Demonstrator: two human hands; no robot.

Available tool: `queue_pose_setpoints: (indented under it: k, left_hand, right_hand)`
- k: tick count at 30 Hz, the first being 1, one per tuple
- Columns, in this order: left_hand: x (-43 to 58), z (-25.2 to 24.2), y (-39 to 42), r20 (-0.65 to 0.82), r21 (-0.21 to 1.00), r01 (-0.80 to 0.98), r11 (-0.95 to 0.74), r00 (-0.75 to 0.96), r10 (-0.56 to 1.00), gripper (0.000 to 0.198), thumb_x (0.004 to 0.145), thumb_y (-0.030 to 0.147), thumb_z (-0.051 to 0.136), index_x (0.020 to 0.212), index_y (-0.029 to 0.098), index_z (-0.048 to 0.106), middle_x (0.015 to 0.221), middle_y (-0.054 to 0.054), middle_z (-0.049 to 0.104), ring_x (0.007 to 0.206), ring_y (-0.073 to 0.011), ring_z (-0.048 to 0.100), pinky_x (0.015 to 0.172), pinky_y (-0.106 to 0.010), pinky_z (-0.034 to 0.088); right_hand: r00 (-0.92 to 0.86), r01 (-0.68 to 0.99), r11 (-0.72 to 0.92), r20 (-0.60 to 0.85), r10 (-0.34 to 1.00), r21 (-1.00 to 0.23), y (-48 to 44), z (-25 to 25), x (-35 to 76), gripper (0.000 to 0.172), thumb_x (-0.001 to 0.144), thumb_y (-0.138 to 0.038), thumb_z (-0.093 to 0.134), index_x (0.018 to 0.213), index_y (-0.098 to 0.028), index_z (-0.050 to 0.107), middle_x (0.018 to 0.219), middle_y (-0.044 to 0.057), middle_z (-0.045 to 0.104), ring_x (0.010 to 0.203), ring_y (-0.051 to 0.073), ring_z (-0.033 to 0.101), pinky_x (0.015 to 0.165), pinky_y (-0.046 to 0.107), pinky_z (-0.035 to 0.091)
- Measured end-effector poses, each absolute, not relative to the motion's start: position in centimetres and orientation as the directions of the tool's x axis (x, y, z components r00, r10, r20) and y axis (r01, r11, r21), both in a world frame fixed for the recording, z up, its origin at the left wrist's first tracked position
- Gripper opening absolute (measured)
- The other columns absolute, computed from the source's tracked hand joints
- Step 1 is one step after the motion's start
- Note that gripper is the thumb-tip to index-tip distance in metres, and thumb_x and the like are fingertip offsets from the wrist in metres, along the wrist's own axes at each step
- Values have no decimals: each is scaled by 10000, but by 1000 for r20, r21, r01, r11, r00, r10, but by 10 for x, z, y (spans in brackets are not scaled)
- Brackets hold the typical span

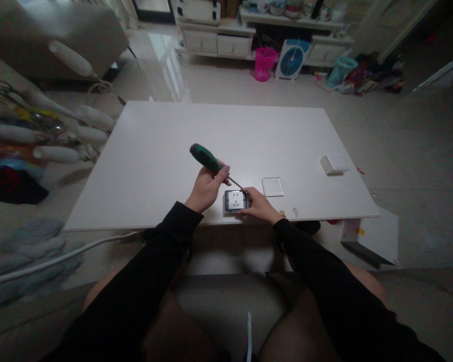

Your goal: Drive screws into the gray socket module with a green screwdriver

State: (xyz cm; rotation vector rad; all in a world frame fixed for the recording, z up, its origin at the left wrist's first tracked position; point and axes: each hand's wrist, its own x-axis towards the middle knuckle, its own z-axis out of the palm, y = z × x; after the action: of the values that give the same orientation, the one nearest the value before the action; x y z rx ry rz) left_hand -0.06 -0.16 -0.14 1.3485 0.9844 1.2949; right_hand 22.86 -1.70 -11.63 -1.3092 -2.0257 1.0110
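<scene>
My left hand (207, 186) is closed around a green-and-black screwdriver (207, 158), its handle pointing up and to the left. The thin shaft slants down to the upper right part of a wall socket (236, 199), near my right fingertips. That socket lies face up at the table's near edge, its outer frame off. Gripping the socket's right side is my right hand (259, 205), thumb at the lower edge and fingers at the top corner. Whether the screwdriver tip sits in a screw is too small to tell. A square white frame (273, 186) lies just right of the socket.
A white box (333, 164) stands on the right of the white table (166, 151). Small bits, one in a clear bag (295, 211), lie by the near edge. An open white box (373, 236) is on the floor at right. A white cable (60, 257) runs at left.
</scene>
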Motion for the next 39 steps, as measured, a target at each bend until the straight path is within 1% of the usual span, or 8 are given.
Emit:
queue_pose_setpoints:
  k: [4,8,11,17,20,24,33,39]
  left_hand:
    - [1,-2,-5,233,972,-15,-233,130,964,166,962,314,681,933,182,585,794,14,630,648,-114,670,634,-260,586]
    - [4,0,-11,261,963,12,-268,184,947,147,950,310,676,935,183,602,838,-1,649,672,-122,671,631,-264,585]
    - [5,1,-17,244,966,32,-258,237,940,156,952,327,678,945,186,612,847,-8,665,714,-138,677,663,-280,590]
    - [5,-7,-20,196,965,102,-242,334,922,202,973,373,670,959,174,638,890,-38,693,781,-165,687,754,-327,585]
    - [6,-15,-19,169,965,124,-229,371,913,235,977,401,671,973,167,650,915,-59,701,820,-189,699,777,-354,598]
    - [10,-21,-18,151,967,134,-216,382,912,246,982,412,663,980,165,654,923,-69,710,853,-204,711,776,-361,608]
    - [10,-21,-16,139,968,151,-203,352,926,244,963,401,673,978,158,651,922,-68,698,860,-207,700,779,-356,601]
    - [11,-22,-16,131,967,163,-198,350,928,226,966,385,668,974,160,647,932,-68,701,860,-203,693,797,-368,595]
  right_hand:
    - [-384,503,266,63,921,-822,-20,-117,224,785,609,-239,995,1290,-226,604,1244,89,630,1185,317,635,1064,519,530]
    - [-371,429,271,105,923,-862,-24,-121,216,804,604,-191,985,1301,-244,587,1305,92,583,1249,317,601,1060,512,548]
    - [-358,387,251,106,928,-887,-25,-124,212,820,599,-160,978,1302,-268,571,1355,90,557,1300,318,573,1059,515,560]
    - [-350,432,286,133,927,-855,-25,-121,211,800,592,-166,983,1273,-256,572,1310,90,576,1268,323,576,1106,547,523]
    - [-346,444,274,119,931,-853,-26,-118,210,794,600,-166,979,1273,-251,568,1304,93,572,1260,321,576,1079,535,543]
    - [-352,445,264,104,930,-856,-27,-116,209,803,616,-161,970,1296,-264,555,1312,85,561,1252,311,578,1058,526,556]
    - [-358,463,293,126,925,-837,-25,-118,209,800,603,-166,990,1269,-232,551,1279,94,574,1218,313,584,1059,503,533]
    - [-361,458,285,117,925,-842,-26,-116,208,780,625,-166,971,1275,-250,547,1284,84,566,1221,308,577,1058,505,533]
